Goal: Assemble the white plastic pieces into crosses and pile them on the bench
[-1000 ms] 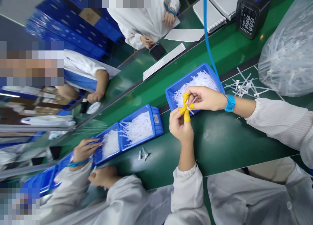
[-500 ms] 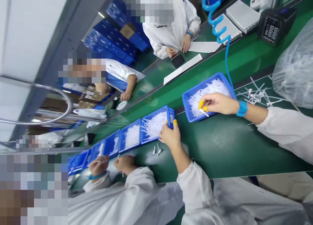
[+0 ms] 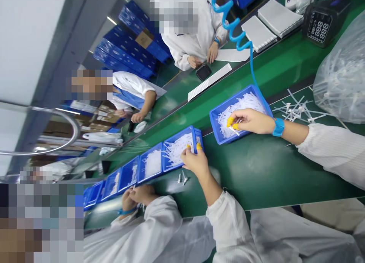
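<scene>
My right hand [image 3: 252, 121], with yellow finger covers and a blue wristband, is over a blue bin [image 3: 225, 140] filled with small white plastic strips [image 3: 242, 103]. Thumb and fingertip pinch a thin white plastic piece [image 3: 235, 131]. To the left, my left hand [image 3: 197, 163] is at the near right corner of a second blue bin [image 3: 199, 135], which also contains white strips [image 3: 178, 147]. Its yellow-covered fingertips are apart, and I see nothing between them. Just left of that hand, a few small white plastic parts [image 3: 182, 177] lie on the green table [image 3: 256, 171].
More blue bins [image 3: 129, 173] run in a row leftward, beside a co-worker's hands [image 3: 138, 196]. Loose white ties [image 3: 299, 110] and a clear plastic bag [image 3: 342, 76] are at right. A coiled blue hose [image 3: 252, 65] hangs behind my bin. Other people sit across the table.
My left hand's fingertips have shifted left over the bin's corner and spread. My right hand keeps its pinch over its bin. The neighbouring co-worker's hands have come together. The view has shifted slightly.
</scene>
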`<state>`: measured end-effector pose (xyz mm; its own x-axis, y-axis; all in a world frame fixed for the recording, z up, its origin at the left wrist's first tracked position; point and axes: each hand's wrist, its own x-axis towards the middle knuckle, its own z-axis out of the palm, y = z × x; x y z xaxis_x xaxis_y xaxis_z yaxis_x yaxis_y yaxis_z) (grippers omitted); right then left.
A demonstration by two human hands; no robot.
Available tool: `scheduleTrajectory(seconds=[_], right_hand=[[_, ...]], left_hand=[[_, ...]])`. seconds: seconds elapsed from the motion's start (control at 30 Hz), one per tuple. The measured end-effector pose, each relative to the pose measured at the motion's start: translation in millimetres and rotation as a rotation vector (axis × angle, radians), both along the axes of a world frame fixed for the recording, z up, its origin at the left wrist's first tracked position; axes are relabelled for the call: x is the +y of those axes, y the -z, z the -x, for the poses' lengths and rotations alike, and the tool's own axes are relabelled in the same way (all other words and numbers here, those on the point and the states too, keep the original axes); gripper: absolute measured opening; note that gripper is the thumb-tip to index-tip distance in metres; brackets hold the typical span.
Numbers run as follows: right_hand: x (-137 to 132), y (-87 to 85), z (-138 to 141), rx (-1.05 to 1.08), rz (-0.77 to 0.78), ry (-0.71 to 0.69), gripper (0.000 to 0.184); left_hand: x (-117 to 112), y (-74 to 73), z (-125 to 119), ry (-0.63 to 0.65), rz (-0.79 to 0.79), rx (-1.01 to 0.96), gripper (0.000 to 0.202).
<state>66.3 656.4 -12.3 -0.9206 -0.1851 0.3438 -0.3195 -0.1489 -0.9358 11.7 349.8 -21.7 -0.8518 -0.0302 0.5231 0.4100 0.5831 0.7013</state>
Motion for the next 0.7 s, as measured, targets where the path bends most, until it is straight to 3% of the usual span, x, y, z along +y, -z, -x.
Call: scheduleTrajectory(seconds=[0.13,0.23,0.43,0.53,0.7], right_hand=[[-1,1.5,2,0.053,-0.027,0.022,0.020],[-3,4.6,3,0.058,-0.026,0.015,0.020],[-6,6.0,2,0.042,-0.040,0.054,0.021],[-6,3.3,1,0.031,-0.006,0.030,0.025],[-6,-0.5,0,0.035,0.050,-0.021,0.019]], left_hand=[[7,-6.0,-3,-0.020,-0.089,0.073,0.021],[24,-2.0,-11,-0.016,-0.164,0.135,0.021],[75,19.0,-38,0.246,-0.372,0.061,0.029],[87,21.8,-47,0.300,-0.362,0.023,0.027],[85,16.1,-51,0.343,-0.225,-0.006,0.027]])
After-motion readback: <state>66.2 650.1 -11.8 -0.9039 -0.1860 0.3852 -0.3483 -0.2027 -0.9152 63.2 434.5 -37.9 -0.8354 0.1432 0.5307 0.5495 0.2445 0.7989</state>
